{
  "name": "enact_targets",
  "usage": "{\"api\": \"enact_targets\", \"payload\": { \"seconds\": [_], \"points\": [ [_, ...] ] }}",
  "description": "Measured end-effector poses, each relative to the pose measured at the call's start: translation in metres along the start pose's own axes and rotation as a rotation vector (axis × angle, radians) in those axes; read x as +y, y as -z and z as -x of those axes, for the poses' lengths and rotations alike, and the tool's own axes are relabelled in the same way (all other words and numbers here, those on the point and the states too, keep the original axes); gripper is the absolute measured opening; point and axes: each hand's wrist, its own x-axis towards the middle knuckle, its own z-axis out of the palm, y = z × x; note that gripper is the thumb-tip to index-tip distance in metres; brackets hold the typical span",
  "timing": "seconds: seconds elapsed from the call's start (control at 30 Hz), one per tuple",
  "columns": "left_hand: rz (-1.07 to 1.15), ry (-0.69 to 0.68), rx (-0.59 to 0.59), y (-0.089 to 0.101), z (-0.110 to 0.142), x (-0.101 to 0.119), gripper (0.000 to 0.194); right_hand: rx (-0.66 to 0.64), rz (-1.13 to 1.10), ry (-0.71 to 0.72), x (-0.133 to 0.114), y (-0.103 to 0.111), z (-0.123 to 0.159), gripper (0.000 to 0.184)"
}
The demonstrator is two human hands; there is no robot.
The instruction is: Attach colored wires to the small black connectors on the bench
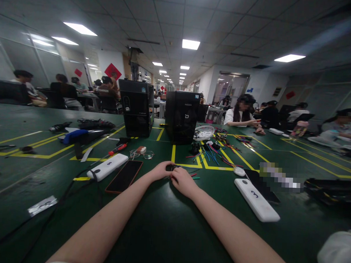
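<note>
Close together over the green table [160, 223], my left hand [161, 171] and my right hand [183, 180] meet with bent, closed fingers. Between their fingertips is a small dark piece [172, 167], mostly covered by the fingers, so its kind is unclear. Short red and green wires [195, 177] stick out just right of my right hand; whether they join the piece is hidden. Beyond the hands lies a tangle of coloured wires with black parts [211, 151]. A dark phone with an orange edge [124, 177] lies left of my left hand.
Two black computer towers [136, 109] [183, 116] stand ahead, beside a white basket [204, 132]. White numbered power banks [109, 166] [256, 199] lie on both sides. Glasses [146, 155], a red-handled screwdriver [117, 149] and black cables [56, 204] are leftward. A person [241, 114] sits across, right.
</note>
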Motion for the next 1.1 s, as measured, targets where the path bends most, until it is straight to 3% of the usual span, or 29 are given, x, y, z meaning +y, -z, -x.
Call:
{"api": "enact_targets", "payload": {
  "seconds": [0.07, 0.23, 0.37, 0.57, 0.9, 1.1],
  "points": [
    [-0.009, -0.005, 0.029, -0.001, 0.000, 0.000, 0.037, 0.009, -0.010, -0.006, 0.000, 0.000, 0.000, 0.006],
    [-0.039, -0.081, 0.204, -0.005, 0.003, 0.008, 0.039, 0.202, -0.036, -0.158, 0.005, 0.006, 0.000, 0.015],
    [-0.059, -0.166, 0.144, -0.008, 0.006, 0.020, 0.040, 0.277, -0.018, -0.266, 0.010, 0.006, 0.000, 0.026],
    [-0.077, -0.168, 0.092, -0.009, 0.007, 0.027, 0.038, 0.269, 0.010, -0.312, 0.018, 0.000, 0.000, 0.012],
    [-0.045, -0.166, 0.090, -0.012, 0.001, 0.014, 0.040, 0.296, -0.029, -0.342, 0.020, -0.006, -0.004, 0.010],
    [-0.057, -0.054, 0.081, -0.008, 0.000, 0.005, 0.038, 0.432, -0.107, -0.449, 0.024, -0.002, -0.004, 0.013]
  ]
}}
